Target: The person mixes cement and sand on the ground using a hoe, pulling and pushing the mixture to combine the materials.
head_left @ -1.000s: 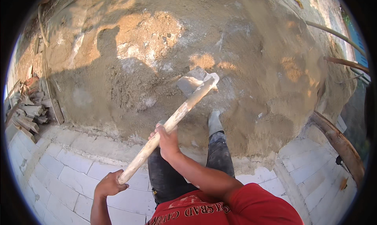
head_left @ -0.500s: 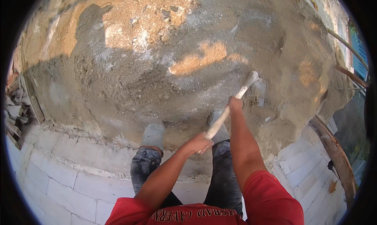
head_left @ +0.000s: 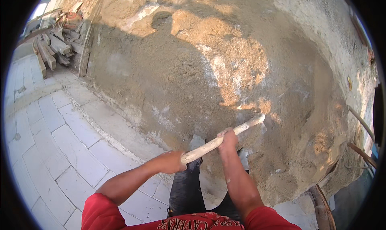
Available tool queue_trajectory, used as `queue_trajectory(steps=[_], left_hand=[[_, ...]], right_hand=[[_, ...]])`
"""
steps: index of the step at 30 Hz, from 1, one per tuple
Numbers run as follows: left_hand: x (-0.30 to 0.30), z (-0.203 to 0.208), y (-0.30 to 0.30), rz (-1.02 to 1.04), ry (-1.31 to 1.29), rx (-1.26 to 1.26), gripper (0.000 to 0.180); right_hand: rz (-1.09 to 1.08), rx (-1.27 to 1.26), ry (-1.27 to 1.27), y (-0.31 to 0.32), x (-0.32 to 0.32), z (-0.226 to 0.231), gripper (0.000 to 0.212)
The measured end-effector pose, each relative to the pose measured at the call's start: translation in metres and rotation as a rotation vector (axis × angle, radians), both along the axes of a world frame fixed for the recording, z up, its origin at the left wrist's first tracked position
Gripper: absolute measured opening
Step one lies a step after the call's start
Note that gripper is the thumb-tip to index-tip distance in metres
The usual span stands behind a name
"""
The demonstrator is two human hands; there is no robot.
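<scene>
My left hand (head_left: 170, 161) is closed round the butt end of a hoe's pale wooden handle (head_left: 206, 148). Farther along the handle, my right hand (head_left: 228, 138) grips it near the middle. The hoe slants up to the right, and a sliver of its flat grey blade (head_left: 263, 128) shows under the far end. Most of that blade is hidden. Beneath it lies a broad heap of grey-brown sand or mortar mix (head_left: 173, 85), with paler gravelly patches in the sunlight. My feet stand at the heap's near edge, in grey-coated boots (head_left: 197, 142).
Pale block paving (head_left: 80, 149) spreads to the left. A stack of wooden offcuts (head_left: 56, 51) lies at the far left, beside an upright-looking board (head_left: 85, 55) edging the heap. Poles (head_left: 362, 154) jut in at the right. A curved timber (head_left: 323, 206) lies at lower right.
My view has swung left, bringing more paving and the wood stack into sight. The hoe now lies at a flatter slant, and both hands still hold it.
</scene>
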State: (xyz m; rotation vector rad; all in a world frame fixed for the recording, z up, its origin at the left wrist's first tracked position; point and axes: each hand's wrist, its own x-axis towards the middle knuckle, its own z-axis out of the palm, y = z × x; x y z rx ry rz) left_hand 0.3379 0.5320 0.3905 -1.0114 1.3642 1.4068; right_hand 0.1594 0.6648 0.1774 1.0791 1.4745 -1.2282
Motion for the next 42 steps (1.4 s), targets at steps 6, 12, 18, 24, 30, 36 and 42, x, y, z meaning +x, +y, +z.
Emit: queue_trajectory(steps=[6, 12, 18, 24, 30, 36, 42], left_hand=[[0.057, 0.181, -0.040, -0.089, -0.157, -0.269, 0.045], [0.063, 0.282, -0.064, 0.065, -0.508, -0.286, 0.036], [0.065, 0.210, 0.010, 0.015, -0.338, -0.117, 0.038], [-0.063, -0.047, 0.223, 0.304, 0.044, 0.416, 0.048], [-0.155, -0.239, 0.318, 0.451, 0.018, 0.608, 0.048], [-0.136, -0.247, 0.314, 0.459, -0.087, 0.492, 0.045], [-0.068, -0.149, 0.199, -0.154, -0.050, -0.026, 0.046]], right_hand=[[-0.111, -0.207, -0.187, -0.090, 0.077, 0.158, 0.009], [0.006, -0.584, -0.387, -0.106, 0.125, 0.244, 0.014], [-0.064, -0.494, -0.186, -0.004, 0.078, 0.235, 0.016], [0.102, 0.170, 0.325, 0.176, -0.105, 0.072, 0.028], [0.447, 0.534, 0.441, 0.257, -0.225, -0.093, 0.043], [0.439, 0.362, 0.067, 0.271, -0.159, -0.193, 0.012], [-0.167, 0.126, -0.181, 0.210, -0.040, -0.141, 0.008]])
